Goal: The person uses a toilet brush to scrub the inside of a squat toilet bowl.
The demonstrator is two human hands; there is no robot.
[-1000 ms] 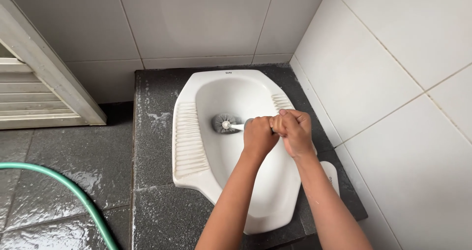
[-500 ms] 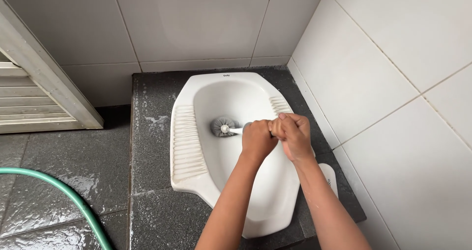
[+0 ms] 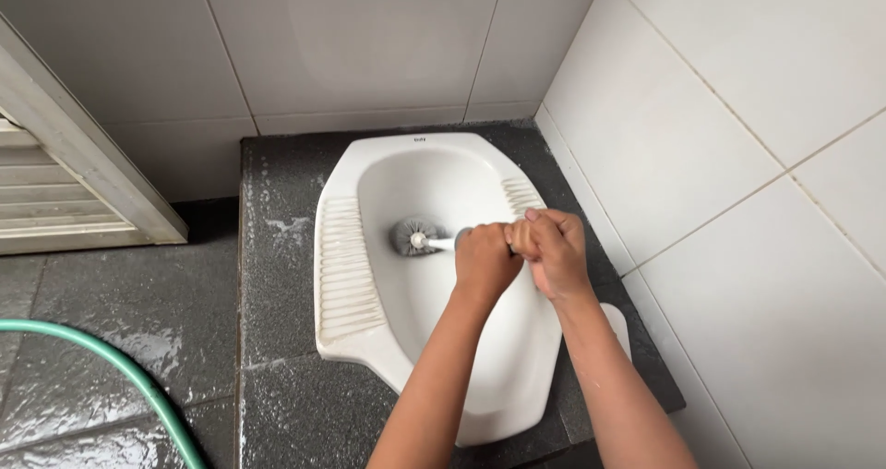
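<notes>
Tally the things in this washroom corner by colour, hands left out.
White: 2, the squat toilet pan and the small white piece by its right edge.
Grey: 1, the toilet brush, gripped by the left hand and right hand.
Green: 1, the hose.
Total: 4

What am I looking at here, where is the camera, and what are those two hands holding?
The camera sits on a person's head and looks down, so the two bare arms coming in from the bottom are that person's own. No machine is involved. The left hand and the right hand are both closed around the handle of a toilet brush, one right next to the other. The grey brush head is down inside the bowl of a white squat toilet, which is set into a raised dark stone platform in the corner of a white tiled wall. To the left, a green hose curves across the wet dark floor, and part of a slatted door shows at the edge.
</notes>
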